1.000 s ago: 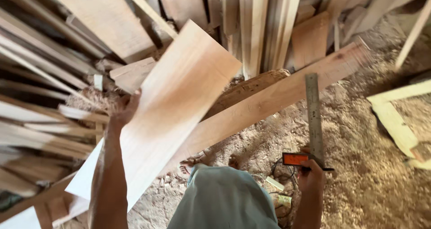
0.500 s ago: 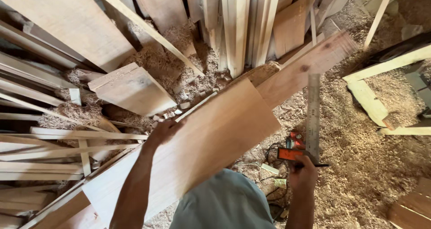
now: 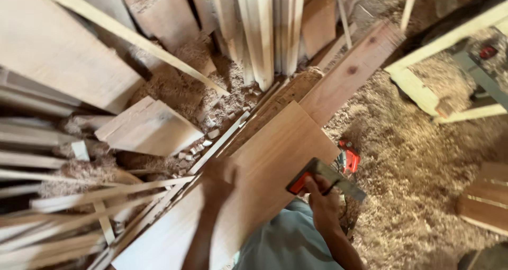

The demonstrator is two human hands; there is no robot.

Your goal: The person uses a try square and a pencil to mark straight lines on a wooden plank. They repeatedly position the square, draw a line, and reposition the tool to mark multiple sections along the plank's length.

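Note:
A wide pale wooden board (image 3: 275,159) lies slanted across the lower middle, over other planks. My left hand (image 3: 217,182) rests on its left edge, fingers blurred against the wood. My right hand (image 3: 323,198) grips a try square (image 3: 325,177) with an orange handle and a grey metal blade, held just above the board's right edge. A longer reddish plank (image 3: 354,69) runs under the board toward the upper right.
Stacks of planks and thin strips (image 3: 63,206) fill the left side. Upright boards (image 3: 264,26) lean at the top. Sawdust (image 3: 418,159) covers the ground on the right. A pale wooden frame (image 3: 423,90) stands at upper right. A red power tool (image 3: 349,159) lies beside the board.
The wide board has come down from a raised tilt to lie flatter. My right hand has lifted the try square off the ground and brought it to the board's edge.

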